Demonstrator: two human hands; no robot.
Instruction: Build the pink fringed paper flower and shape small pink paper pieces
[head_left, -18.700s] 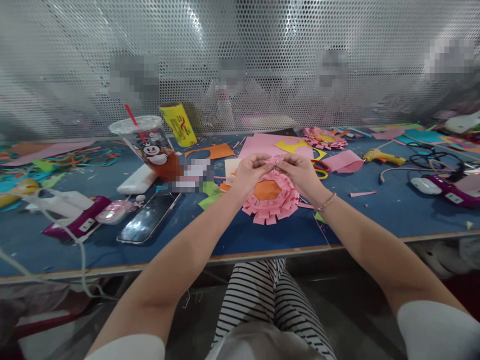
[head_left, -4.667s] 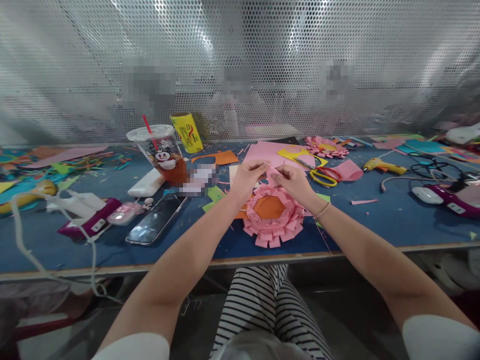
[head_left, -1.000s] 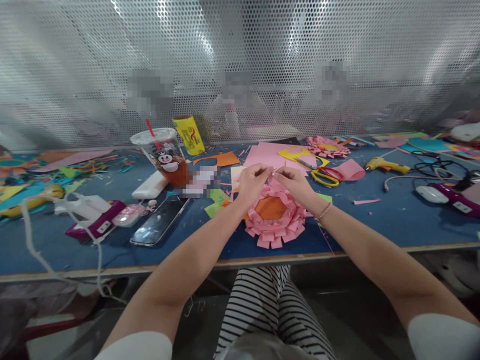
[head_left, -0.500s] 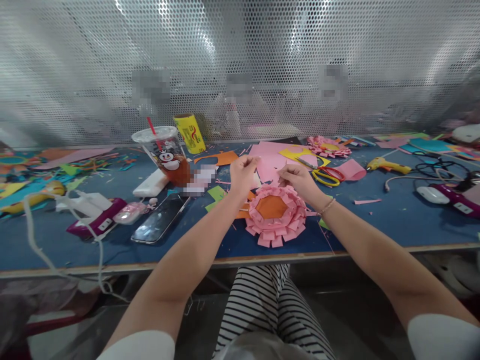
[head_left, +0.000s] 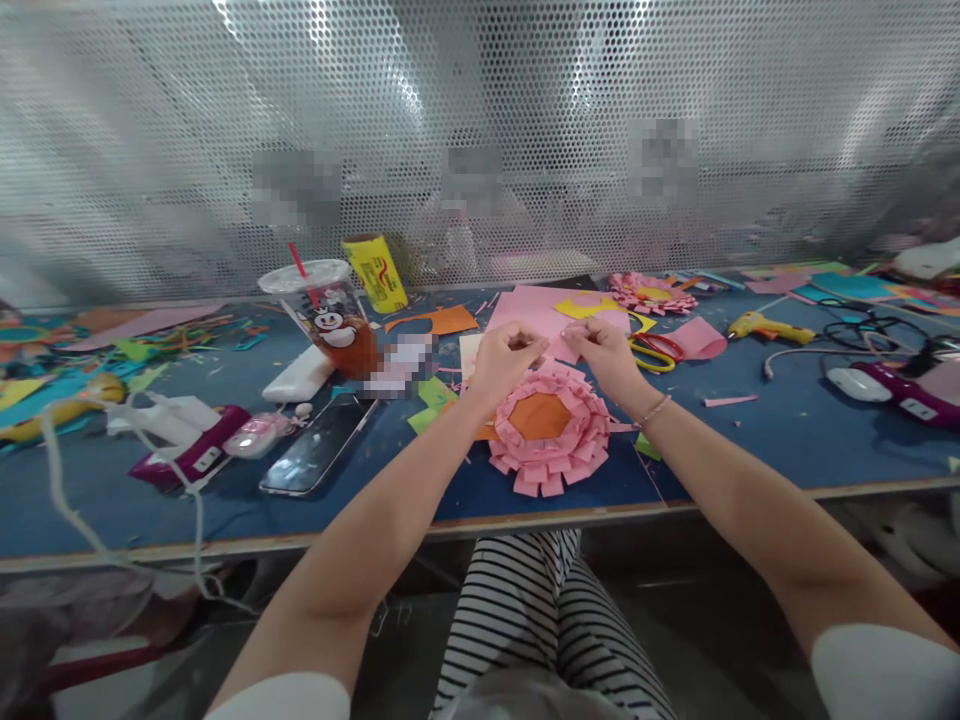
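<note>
A small piece of pink paper (head_left: pixel 561 349) spans the gap between my two hands. My left hand (head_left: pixel 501 360) pinches its left end with thumb and forefinger, while the fingertips of my right hand (head_left: pixel 606 350) are closed on the other end. Just below the hands lies a pink paper flower (head_left: pixel 551 470), with layers of cut fringe around an orange centre (head_left: pixel 538 416). A large pink sheet (head_left: pixel 521 305) lies flat behind my hands.
Scissors (head_left: pixel 651 355) and a yellow glue gun (head_left: pixel 772 328) lie to the right. A second paper flower (head_left: pixel 651 293) sits at the back. On the left are a drink cup (head_left: pixel 326 320), a phone (head_left: pixel 319 445) and a purple power strip (head_left: pixel 191 445) with cords. Perforated metal (head_left: pixel 480 90) stands behind.
My hands have come closer together and slightly lower, the left one moving right. The pink paper between them now shows more clearly. The flower stays in place.
</note>
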